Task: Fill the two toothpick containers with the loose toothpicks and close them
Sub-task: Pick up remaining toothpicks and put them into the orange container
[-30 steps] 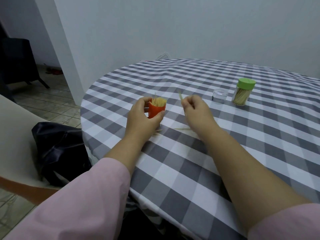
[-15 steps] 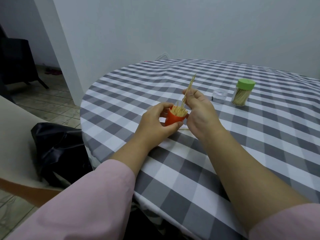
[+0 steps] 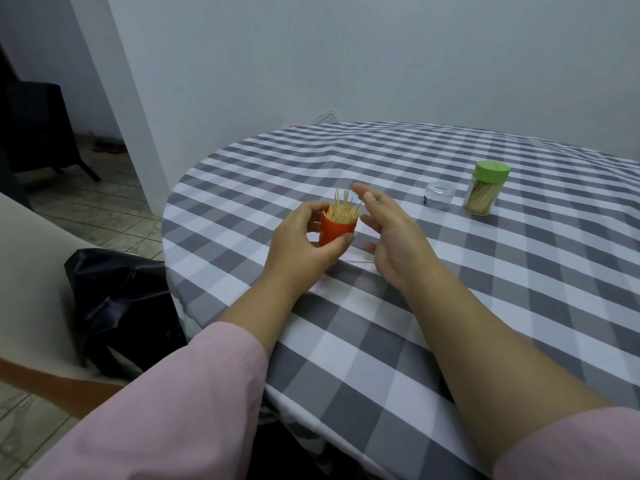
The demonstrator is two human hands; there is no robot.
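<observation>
My left hand [image 3: 301, 242] grips an orange toothpick container [image 3: 336, 231], lidless and packed with toothpicks [image 3: 343, 211] that stick up above its rim. Just right of it my right hand [image 3: 393, 233] is spread with relaxed fingers and holds nothing. One loose toothpick [image 3: 360, 261] lies on the cloth between my hands. Farther right stands a clear container with a green lid [image 3: 485, 188], filled with toothpicks and closed. A small clear cap [image 3: 439, 195] sits beside it on its left.
The round table [image 3: 450, 289] has a grey and white checked cloth. A black bag [image 3: 121, 306] rests on a beige seat at the left, below the table edge. A white wall runs behind the table, and a dark chair [image 3: 34, 129] stands far left.
My right hand pushed the pinched toothpicks into the orange container, let go and opened beside it. My left hand shifted the container a little to the right.
</observation>
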